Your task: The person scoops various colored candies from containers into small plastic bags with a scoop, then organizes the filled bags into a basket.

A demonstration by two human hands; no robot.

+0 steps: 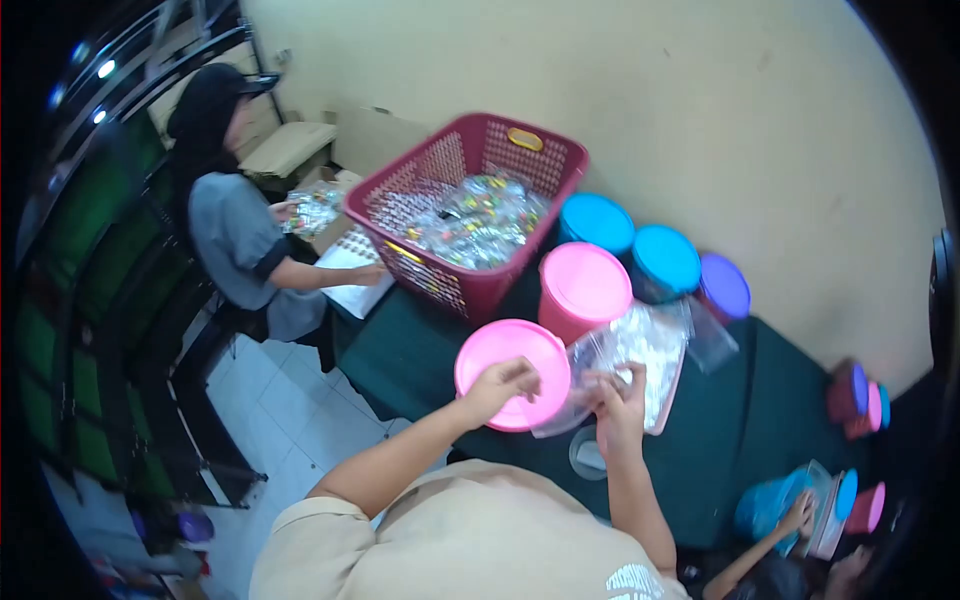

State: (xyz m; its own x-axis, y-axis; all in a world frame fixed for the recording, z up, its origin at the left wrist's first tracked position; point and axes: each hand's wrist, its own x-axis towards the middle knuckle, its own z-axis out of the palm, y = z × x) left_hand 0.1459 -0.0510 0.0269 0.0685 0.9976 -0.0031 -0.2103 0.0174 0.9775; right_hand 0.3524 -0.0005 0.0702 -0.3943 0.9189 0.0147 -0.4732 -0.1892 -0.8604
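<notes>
My left hand (508,386) is over the pink lid (482,352) of a round tub in front of me. Its fingers are loosely bent and spread, with nothing visible between them. My right hand (620,412) is just right of that lid, fingers bent at a clear plastic bag (570,415), which they appear to pinch; the exact grip is blurred. Beyond this hand, a pile of clear plastic packaging (640,345) lies on a pale pink tray (663,415). A second tub with a pink lid (588,282) stands behind the first.
A maroon basket (480,292) holds shiny small packets. Blue-lidded tubs (665,258) and a purple-lidded tub (724,285) line the wall. A small round clear item (588,455) is near my right wrist. A co-worker (235,235) is at left; another person's hand (798,515) is at lower right.
</notes>
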